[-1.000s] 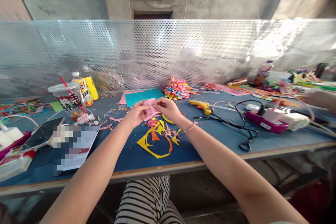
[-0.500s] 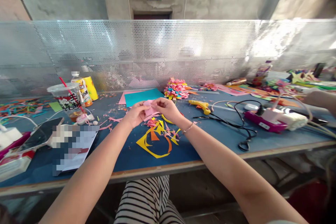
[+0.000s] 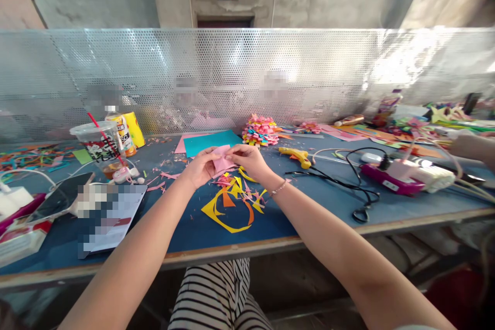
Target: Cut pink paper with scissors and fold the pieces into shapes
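Pink paper (image 3: 221, 160) has tipped up between the fingers since half a second ago, showing more of its face now, while both hands have barely budged! Left hand (image 3: 200, 169) has it pinched, thumb and fingers closed on the near side, and right hand (image 3: 249, 161) comes in from the other side, thumb and fingertips together on it too. So it's a double grip, and the paper sits right between them, over the middle of the blue table (image 3: 328, 206). Just below, what a scatter: yellow offcuts (image 3: 209, 210), one of them a broad loop, mixed with an orange scrap (image 3: 228, 199). Behind the hands lies a turquoise sheet (image 3: 207, 143), partly over a pink one, and right next to it stands a ruffled multicoloured paper ball (image 3: 260, 133). Over to the right, a yellow tool (image 3: 296, 155) rests near a purple power strip (image 3: 377, 176), and at the far edge another person's arm (image 3: 474, 145) reaches in, blurred. Out left, a clear cup (image 3: 96, 150) with a red straw (image 3: 101, 130) stands near a bottle (image 3: 126, 136).
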`<state>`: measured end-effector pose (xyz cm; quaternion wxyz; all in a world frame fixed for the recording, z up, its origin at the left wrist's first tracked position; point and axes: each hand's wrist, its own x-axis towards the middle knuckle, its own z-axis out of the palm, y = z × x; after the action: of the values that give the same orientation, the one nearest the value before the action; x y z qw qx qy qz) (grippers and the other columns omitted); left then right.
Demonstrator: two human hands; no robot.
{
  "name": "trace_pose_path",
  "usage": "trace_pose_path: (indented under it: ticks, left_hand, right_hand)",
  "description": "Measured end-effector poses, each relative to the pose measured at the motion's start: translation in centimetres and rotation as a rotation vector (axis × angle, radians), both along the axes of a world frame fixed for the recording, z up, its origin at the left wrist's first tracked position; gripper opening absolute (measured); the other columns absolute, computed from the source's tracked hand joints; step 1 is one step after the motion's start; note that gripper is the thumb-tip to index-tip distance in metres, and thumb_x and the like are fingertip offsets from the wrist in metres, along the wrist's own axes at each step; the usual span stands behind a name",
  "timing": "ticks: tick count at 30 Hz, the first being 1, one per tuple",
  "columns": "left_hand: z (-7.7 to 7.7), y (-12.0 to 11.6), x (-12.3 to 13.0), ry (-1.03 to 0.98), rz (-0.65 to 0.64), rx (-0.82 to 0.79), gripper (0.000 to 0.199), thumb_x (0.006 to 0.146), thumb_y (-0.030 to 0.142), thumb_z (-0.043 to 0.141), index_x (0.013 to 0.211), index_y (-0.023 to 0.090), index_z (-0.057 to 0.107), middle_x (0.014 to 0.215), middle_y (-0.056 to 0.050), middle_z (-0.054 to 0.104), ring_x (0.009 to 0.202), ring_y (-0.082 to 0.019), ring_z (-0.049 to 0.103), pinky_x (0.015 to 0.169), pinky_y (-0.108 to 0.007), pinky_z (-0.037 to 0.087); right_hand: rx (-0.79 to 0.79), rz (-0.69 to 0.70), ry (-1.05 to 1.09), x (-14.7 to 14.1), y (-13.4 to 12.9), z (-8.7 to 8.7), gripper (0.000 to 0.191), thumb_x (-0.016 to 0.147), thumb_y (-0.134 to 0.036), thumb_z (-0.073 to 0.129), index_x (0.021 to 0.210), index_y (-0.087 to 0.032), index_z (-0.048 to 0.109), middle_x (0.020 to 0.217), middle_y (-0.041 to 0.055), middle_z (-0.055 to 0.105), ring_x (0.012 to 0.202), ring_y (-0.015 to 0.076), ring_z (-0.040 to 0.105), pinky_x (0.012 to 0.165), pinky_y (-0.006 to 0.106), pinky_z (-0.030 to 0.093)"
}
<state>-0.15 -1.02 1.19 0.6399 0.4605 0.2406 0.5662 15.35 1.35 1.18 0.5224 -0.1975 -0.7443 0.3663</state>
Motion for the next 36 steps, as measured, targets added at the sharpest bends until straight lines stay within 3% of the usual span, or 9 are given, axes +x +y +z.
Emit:
trace_pose_path:
  ticks: [12, 21, 36]
  left_hand:
    - [-0.14, 0.20, -0.02, -0.005, 0.004, -0.014, 0.016, 0.060, 0.010, 0.062, 0.076, 0.014, 0.061, 0.069, 0.000, 0.063, 0.064, -0.010, 0.058, 0.062, -0.022, 0.046]
    - [-0.09, 0.17, -0.12, -0.057, 0.054, -0.040, 0.012, 0.060, 0.009, 0.062, 0.069, 0.016, 0.059, 0.068, 0.001, 0.063, 0.060, -0.009, 0.057, 0.061, -0.023, 0.045]
    - [0.28, -0.24, 0.12, -0.001, 0.076, -0.081, 0.020, 0.059, 0.011, 0.062, 0.079, 0.016, 0.063, 0.072, -0.002, 0.065, 0.065, -0.013, 0.060, 0.061, -0.025, 0.050]
  right_hand:
    - [0.000, 0.035, 0.002, -0.12, 0.30, -0.38, 0.012, 0.071, -0.028, 0.057, 0.073, -0.016, 0.056, 0.070, -0.0006, 0.053, 0.063, 0.0079, 0.045, 0.059, 0.021, 0.036]
    - [-0.094, 0.165, 0.127, -0.04, 0.29, -0.29, 0.014, 0.069, -0.021, 0.058, 0.082, -0.018, 0.054, 0.070, -0.0022, 0.048, 0.059, 0.0064, 0.043, 0.054, 0.020, 0.034]
    - [-0.029, 0.084, 0.025, -0.23, 0.31, -0.34, 0.013, 0.067, -0.025, 0.060, 0.076, -0.017, 0.055, 0.069, -0.0014, 0.050, 0.059, 0.0072, 0.045, 0.054, 0.021, 0.036]
